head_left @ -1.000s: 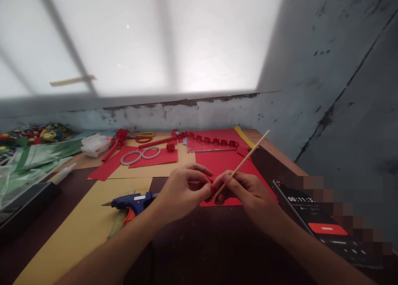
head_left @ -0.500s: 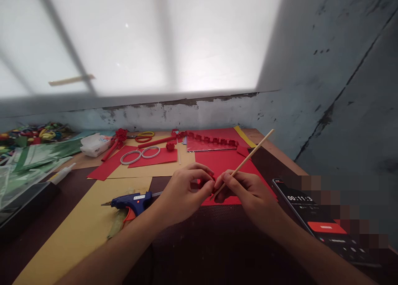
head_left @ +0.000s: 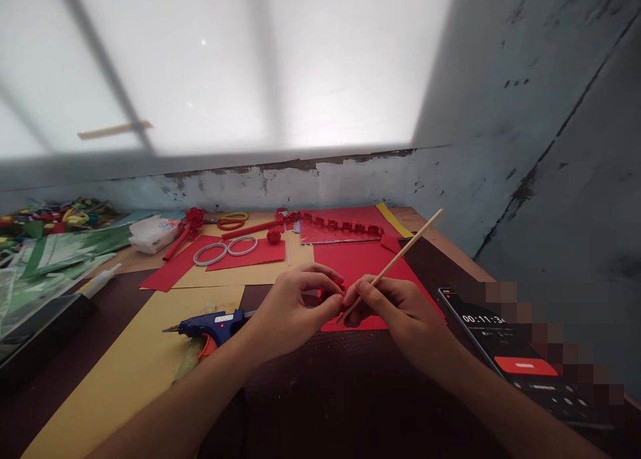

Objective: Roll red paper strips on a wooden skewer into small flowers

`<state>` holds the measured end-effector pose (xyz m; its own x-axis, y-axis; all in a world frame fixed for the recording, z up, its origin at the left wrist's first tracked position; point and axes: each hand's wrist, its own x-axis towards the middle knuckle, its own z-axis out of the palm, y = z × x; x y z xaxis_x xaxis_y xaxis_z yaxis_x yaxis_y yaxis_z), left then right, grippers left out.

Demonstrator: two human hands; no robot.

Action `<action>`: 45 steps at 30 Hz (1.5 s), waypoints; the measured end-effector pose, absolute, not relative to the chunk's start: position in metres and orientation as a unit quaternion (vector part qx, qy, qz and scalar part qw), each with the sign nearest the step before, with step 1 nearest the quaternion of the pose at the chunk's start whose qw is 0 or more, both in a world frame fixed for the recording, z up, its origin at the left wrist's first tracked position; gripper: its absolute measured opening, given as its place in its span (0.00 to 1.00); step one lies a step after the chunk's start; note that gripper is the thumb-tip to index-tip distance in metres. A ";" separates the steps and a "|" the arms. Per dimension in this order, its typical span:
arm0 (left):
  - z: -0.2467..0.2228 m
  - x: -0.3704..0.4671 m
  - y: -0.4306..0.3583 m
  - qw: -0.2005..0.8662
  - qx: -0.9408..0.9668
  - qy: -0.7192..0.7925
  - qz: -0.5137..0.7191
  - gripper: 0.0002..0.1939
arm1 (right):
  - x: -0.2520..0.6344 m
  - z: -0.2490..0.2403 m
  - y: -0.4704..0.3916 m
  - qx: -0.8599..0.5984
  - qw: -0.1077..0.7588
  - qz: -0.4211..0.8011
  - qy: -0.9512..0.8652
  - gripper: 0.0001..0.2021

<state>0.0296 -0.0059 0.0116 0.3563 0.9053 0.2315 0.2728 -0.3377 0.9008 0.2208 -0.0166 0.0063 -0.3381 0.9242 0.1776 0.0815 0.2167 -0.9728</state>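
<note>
My right hand (head_left: 393, 305) is closed round a thin wooden stick (head_left: 408, 245), which slants up to the right with its lower end close to my left fingers. My left hand (head_left: 303, 309) pinches a small red paper piece (head_left: 324, 294), mostly hidden by the fingers; its exact shape I cannot make out. The fingertips of both hands meet over the near edge of a red sheet (head_left: 345, 265). Left of my left wrist lies a blue glue gun (head_left: 215, 322) with an orange trigger and a small red light showing.
A phone (head_left: 515, 359) running a timer lies at the right. Further back are two grey rings (head_left: 243, 246), a small red paper flower (head_left: 274, 236), a red stick (head_left: 253, 230), scissors (head_left: 233, 220) and a curled red strip (head_left: 345, 226). A black box (head_left: 45, 332) stands left.
Both hands stay almost in place, fingertips together. The stick has shifted very slightly; the red piece now shows a little differently between the left fingers.
</note>
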 end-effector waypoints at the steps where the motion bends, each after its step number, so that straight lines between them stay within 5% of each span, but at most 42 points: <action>1: 0.012 0.029 -0.006 0.410 0.716 0.407 0.393 0.07 | 0.221 0.006 -0.017 -0.384 0.430 0.498 -0.648 0.19; 17: 0.013 0.029 -0.005 0.520 0.659 0.373 0.396 0.06 | 0.222 0.007 -0.014 -0.376 0.478 0.545 -0.578 0.15; 45: 0.014 0.028 -0.004 0.519 0.662 0.374 0.391 0.07 | 0.223 0.007 -0.011 -0.387 0.476 0.586 -0.529 0.12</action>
